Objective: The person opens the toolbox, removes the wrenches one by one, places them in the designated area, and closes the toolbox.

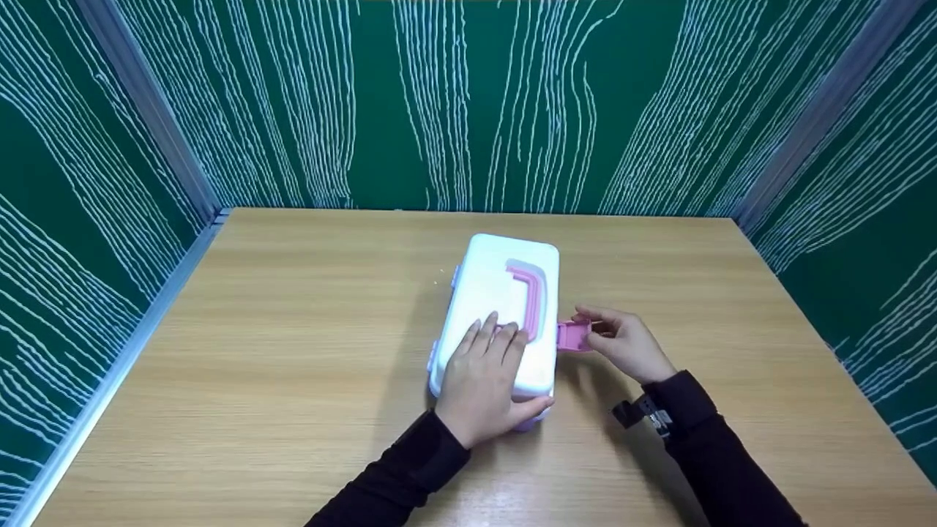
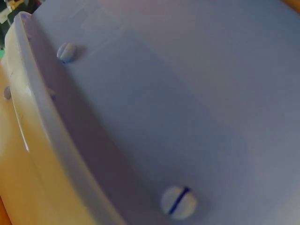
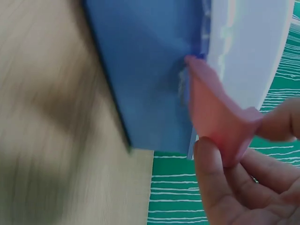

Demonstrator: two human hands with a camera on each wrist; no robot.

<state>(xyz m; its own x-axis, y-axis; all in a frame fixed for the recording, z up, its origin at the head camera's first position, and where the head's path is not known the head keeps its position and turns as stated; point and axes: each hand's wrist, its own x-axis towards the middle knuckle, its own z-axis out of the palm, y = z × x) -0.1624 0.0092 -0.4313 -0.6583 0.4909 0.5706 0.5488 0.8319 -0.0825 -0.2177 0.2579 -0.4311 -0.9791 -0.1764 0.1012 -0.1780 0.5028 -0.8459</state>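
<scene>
A white-lidded storage box point(image 1: 487, 274) with a pink handle point(image 1: 536, 296) set in its lid stands on the wooden table. My left hand point(image 1: 487, 380) rests on the near part of the lid, fingers extended, thumb over the near edge. At the box's right side, my right hand point(image 1: 626, 344) pinches a pink latch point(image 1: 573, 336), which sticks outward. In the right wrist view the latch point(image 3: 218, 122) sits between thumb and fingers, attached beside the box's blue-looking body point(image 3: 145, 79). The left wrist view holds a pale bluish surface point(image 2: 178, 108) with small round knobs; its part is unclear.
The wooden table point(image 1: 293, 307) extends around the box. Green walls point(image 1: 644, 58) with white wavy lines enclose its back and sides, with grey posts at the corners. A metal rail point(image 1: 132, 337) runs along the left edge. A dark strap with a buckle point(image 1: 655, 419) hangs at the right cuff.
</scene>
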